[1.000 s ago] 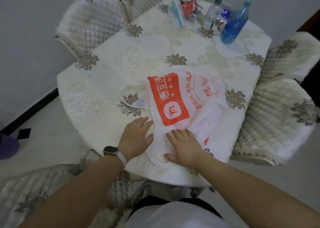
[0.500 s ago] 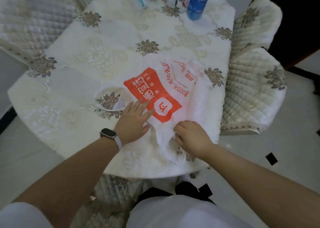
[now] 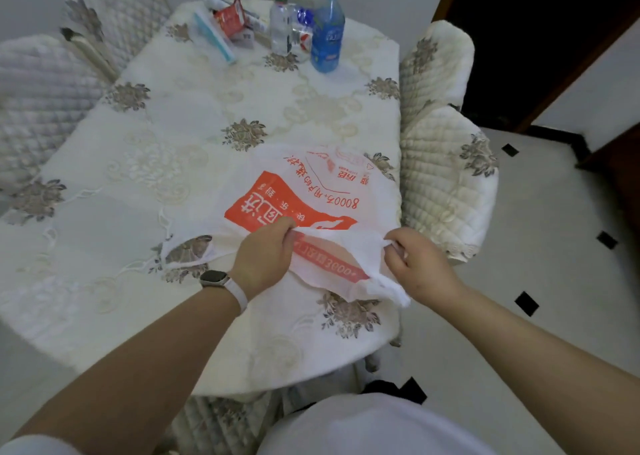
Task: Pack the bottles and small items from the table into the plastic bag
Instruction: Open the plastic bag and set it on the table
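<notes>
Palms lifted off plastic bag [image 3: 313, 186], near-right on bench [image 3: 166, 136]; left hand [image 3: 265, 252] pinches upper layer, right hand [image 3: 417, 264] grips handle. I should part layers evenly, mouth wide; bottles [image 3: 327, 35] far.

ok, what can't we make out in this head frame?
Head view only:
- Too small, blurred: the small items at the far end.
- Partly hidden: something between the clear bottle and blue bottle, blocked by both.
- Covered: mouth of the plastic bag, under its folded film and the left hand.
- Buried in bunched film: fingers of the right hand.
</notes>
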The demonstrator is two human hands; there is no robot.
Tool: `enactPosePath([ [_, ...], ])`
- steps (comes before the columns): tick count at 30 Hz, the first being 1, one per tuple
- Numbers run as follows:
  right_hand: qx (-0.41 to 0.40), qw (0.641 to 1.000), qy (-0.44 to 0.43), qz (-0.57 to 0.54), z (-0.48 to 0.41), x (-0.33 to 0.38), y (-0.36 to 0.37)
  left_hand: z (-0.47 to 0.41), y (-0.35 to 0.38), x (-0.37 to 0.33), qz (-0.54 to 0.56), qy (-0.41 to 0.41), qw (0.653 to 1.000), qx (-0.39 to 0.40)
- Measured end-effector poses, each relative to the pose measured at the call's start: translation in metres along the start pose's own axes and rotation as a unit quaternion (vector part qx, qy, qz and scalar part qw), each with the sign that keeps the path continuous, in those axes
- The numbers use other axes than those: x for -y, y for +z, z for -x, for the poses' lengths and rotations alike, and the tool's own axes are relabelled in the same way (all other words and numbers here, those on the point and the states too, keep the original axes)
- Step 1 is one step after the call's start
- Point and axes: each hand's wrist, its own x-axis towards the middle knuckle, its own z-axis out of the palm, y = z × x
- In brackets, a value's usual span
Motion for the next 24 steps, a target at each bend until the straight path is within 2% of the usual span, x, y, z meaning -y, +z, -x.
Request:
enactPosePath([
  [4,0.037,0.993,0.084,-0.068,-0.017,-0.020,-0.013,-0.015,-0.009,-0.032,-0.005,-0.008,0.999,-0.034],
  [8,-0.024,0.965,0.141,-0.221,-0.042,-0.008,-0.049,-0.035,-0.031,-0.067,-0.051,0.010,0.998,-0.039],
  [12,-0.095,0.933,0.093,-0.335,-0.060,0.021,-0.099,-0.060,-0.056,-0.097,-0.156,0.014,0.987,0.030],
  [14,-0.097,0.928,0.042,-0.358,-0.066,0.032,-0.120,-0.069,-0.066,-0.107,-0.200,0.017,0.980,0.019],
  [16,-0.093,0.951,-0.037,-0.293,-0.070,0.041,-0.137,-0.076,-0.073,-0.116,-0.206,0.009,0.979,-0.003],
  [18,-0.118,0.971,-0.165,-0.124,-0.073,0.051,-0.149,-0.081,-0.078,-0.126,-0.200,0.005,0.980,-0.018],
  [20,-0.125,0.955,-0.267,0.023,-0.078,0.056,-0.145,-0.085,-0.081,-0.136,-0.189,0.014,0.981,-0.031],
  [22,-0.072,0.954,-0.273,0.099,-0.083,0.060,-0.130,-0.089,-0.083,-0.147,-0.170,0.011,0.985,-0.037],
  [24,0.030,0.970,-0.207,0.124,-0.091,0.061,-0.112,-0.091,-0.086,-0.157,-0.141,-0.005,0.989,-0.037],
])
